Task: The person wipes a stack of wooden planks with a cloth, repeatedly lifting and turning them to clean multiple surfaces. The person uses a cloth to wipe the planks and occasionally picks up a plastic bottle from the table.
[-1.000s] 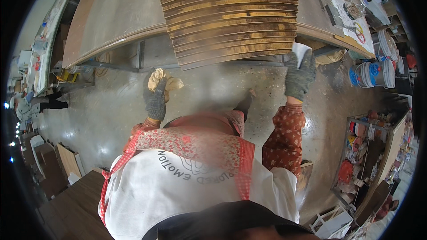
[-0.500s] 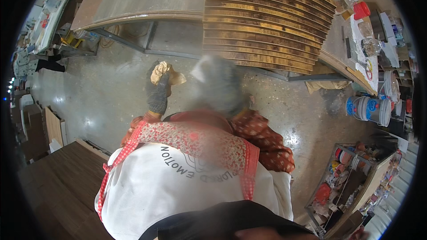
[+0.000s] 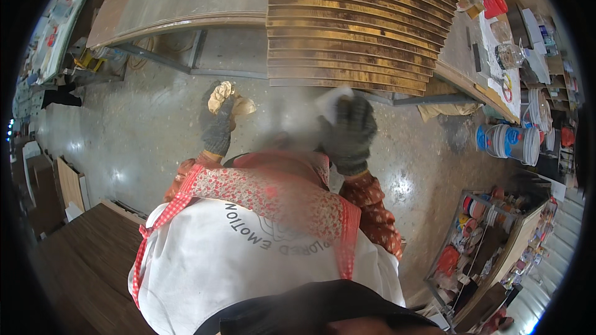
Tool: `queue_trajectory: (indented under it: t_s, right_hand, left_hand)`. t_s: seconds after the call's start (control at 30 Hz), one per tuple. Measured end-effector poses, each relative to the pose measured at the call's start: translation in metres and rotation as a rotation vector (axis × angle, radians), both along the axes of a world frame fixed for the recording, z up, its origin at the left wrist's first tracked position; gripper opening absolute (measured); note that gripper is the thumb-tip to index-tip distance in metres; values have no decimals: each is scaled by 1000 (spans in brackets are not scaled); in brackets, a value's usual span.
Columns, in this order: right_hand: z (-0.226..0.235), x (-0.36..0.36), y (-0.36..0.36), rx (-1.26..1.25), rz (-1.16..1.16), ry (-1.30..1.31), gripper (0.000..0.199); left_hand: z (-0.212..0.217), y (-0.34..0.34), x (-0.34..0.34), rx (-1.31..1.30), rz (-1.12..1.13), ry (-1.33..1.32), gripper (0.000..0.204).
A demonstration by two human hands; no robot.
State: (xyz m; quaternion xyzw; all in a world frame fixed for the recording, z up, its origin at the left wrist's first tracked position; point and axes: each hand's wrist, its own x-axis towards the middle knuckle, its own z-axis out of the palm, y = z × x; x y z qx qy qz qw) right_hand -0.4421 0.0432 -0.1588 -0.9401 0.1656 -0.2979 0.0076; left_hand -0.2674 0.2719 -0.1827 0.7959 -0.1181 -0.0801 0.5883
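At frame centre, the gloved left hand (image 3: pixel 218 125) grips a tan rag (image 3: pixel 225 97); the gloved right hand (image 3: pixel 347 133) clutches a white cloth (image 3: pixel 333 99) below stacked wooden slats (image 3: pixel 354 25)

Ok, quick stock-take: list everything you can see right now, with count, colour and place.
Wooden slats: a stack, too many to count, brown, on the workbench at top centre.
Workbench: one, grey-brown top on a metal frame, across the top.
Red container: one, red, on the bench at top right.
Buckets: a few, blue and white, on the floor at right.
Shelf rack: one, full of mixed small items, lower right.
Dark wood panel: one, dark brown, lower left.
Apron: one, white with red patterned straps, on the person.
Left hand: grey glove, holding a tan rag.
Right hand: grey glove, blurred, holding a white cloth.
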Motion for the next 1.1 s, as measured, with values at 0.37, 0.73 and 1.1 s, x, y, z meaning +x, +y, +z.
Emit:
queue_trajectory:
  t_s: [0.37,0.73,1.1]
  right_hand:
    - [-23,29,33,-434,-174,520,76]
    - [-9,20,46,278,11,-72,69]
    - [-11,-4,-12,-158,-309,317,71]
  left_hand:
    - [11,-26,5,-229,-122,-22,34]
    - [5,-22,7,-62,-182,-294,38]
    - [27,-33,1,-122,-28,100,39]
